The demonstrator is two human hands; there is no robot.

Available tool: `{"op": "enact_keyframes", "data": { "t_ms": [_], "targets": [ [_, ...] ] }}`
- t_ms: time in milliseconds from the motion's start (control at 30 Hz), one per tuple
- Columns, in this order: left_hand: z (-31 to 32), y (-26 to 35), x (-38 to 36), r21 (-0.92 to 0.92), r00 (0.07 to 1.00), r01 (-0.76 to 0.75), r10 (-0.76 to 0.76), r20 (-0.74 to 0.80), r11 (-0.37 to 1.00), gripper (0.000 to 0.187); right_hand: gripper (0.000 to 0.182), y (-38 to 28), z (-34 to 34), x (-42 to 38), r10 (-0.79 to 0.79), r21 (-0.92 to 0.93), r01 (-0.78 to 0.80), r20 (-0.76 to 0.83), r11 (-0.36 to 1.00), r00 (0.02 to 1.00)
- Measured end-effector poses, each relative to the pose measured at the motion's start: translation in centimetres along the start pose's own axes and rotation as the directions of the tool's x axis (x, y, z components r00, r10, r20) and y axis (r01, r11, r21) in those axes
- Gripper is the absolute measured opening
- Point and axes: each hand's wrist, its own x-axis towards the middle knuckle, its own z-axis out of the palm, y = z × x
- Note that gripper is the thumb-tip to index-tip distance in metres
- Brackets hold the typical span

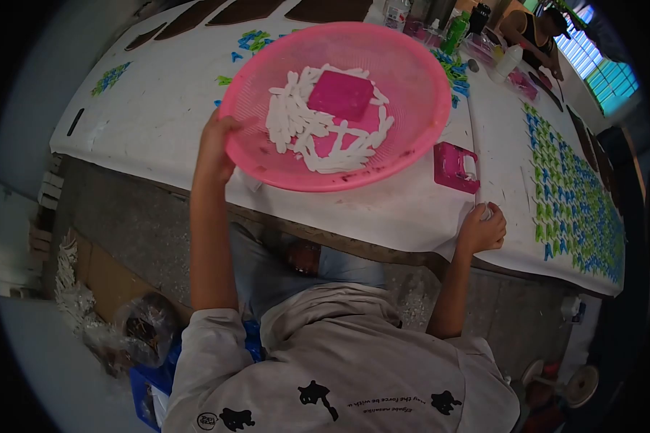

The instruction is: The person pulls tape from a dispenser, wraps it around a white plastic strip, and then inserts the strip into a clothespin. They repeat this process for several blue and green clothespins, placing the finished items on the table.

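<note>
My left hand point(215, 148) grips the left rim of a round pink plastic basket point(415, 79), holding it tilted above the table. Inside lie many white elongated pieces point(287, 115) and a flat magenta box point(341, 95). My right hand point(482, 229) rests at the table's front edge, fingers curled; something small and whitish shows between them, too little to name. Just beyond it sits a magenta tray point(451, 173) with a white piece at its right side.
Rows of green and blue clips point(574, 206) cover the table's right side; more lie behind the basket. Bottles point(455, 32) stand at the back. Another person point(538, 36) works at the far right. A plastic bag point(148, 321) and blue crate point(146, 397) are on the floor.
</note>
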Motion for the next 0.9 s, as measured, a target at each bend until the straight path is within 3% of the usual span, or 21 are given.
{"op": "enact_keyframes", "data": {
  "t_ms": [100, 200, 267, 300, 367, 400, 467, 500, 567, 633, 667, 733, 800, 900],
  "targets": [
    [-1.6, -0.4, -0.7, -0.086, 1.0, -0.013, 0.015, 0.017, 0.996, 0.052, 0.028, 3.3, 2.7, 0.9, -0.027, 0.01, 0.027, -0.014, 1.0, 1.0],
    [-3.0, -1.0, -0.5, 0.022, 0.999, -0.034, 0.034, -0.027, 0.999, 0.049, 0.027, 6.4, 6.1, 1.9, -0.028, 0.002, 0.028, -0.003, 1.0, 1.0],
    [-4.6, -0.5, 0.4, 0.039, 0.975, -0.189, 0.192, -0.109, 0.981, 0.045, 0.028, 7.0, 8.5, 3.0, -0.016, 0.023, 0.016, 0.001, 1.0, 1.0],
    [-5.9, -0.8, 0.6, 0.046, 0.973, -0.195, 0.199, -0.118, 0.98, 0.045, 0.028, 7.8, 9.4, 3.3, -0.007, 0.013, 0.007, 0.008, 1.0, 1.0],
    [-9.4, -1.6, 1.2, 0.114, 0.922, -0.251, 0.274, -0.274, 0.961, 0.042, 0.028, 8.5, 10.5, 4.0, -0.007, 0.001, 0.006, 0.033, 1.0, 0.999],
    [-12.2, -2.6, 2.2, 0.117, 0.92, -0.245, 0.269, -0.286, 0.962, 0.042, 0.029, 8.5, 11.0, 4.4, -0.01, -0.001, 0.01, 0.021, 1.0, 1.0],
    [-17.4, -4.2, 4.6, 0.16, 0.848, -0.219, 0.269, -0.457, 0.963, 0.039, 0.03, 8.6, 11.7, 4.2, -0.024, -0.006, 0.025, 0.019, 1.0, 1.0],
    [-17.8, -4.2, 5.3, 0.159, 0.843, -0.219, 0.269, -0.466, 0.963, 0.039, 0.03, 8.1, 11.9, 4.1, -0.021, -0.02, 0.021, 0.015, 1.0, 1.0],
    [-16.3, -5.0, 5.8, 0.277, 0.718, -0.174, 0.314, -0.622, 0.945, 0.039, 0.031, 7.6, 12.2, 4.4, -0.035, -0.04, 0.036, 0.02, 0.999, 0.999],
    [-15.5, -5.1, 5.7, 0.295, 0.743, -0.237, 0.369, -0.559, 0.925, 0.044, 0.032, 7.6, 11.7, 4.1, -0.027, -0.02, 0.027, -0.003, 0.999, 1.0],
    [-19.1, -5.9, 6.9, 0.266, 0.71, -0.223, 0.344, -0.615, 0.938, 0.044, 0.032, 7.6, 11.0, 3.9, -0.082, -0.029, 0.083, 0.019, 0.996, 0.996],
    [-20.2, -5.4, 5.1, 0.196, 0.814, -0.282, 0.342, -0.47, 0.939, 0.045, 0.033, 6.5, 8.9, 3.2, -0.014, -0.049, 0.016, 0.038, 0.999, 0.999],
    [-22.6, -5.8, 4.7, 0.134, 0.823, -0.303, 0.33, -0.462, 0.943, 0.046, 0.033, 5.5, 7.3, 2.7, -0.061, -0.054, 0.064, 0.048, 0.997, 0.997],
    [-18.6, -7.3, 0.6, 0.084, 0.776, -0.343, 0.333, -0.536, 0.935, 0.053, 0.034, 5.9, 7.3, 2.3, -0.061, -0.089, 0.066, 0.06, 0.994, 0.996]
  ]
}}
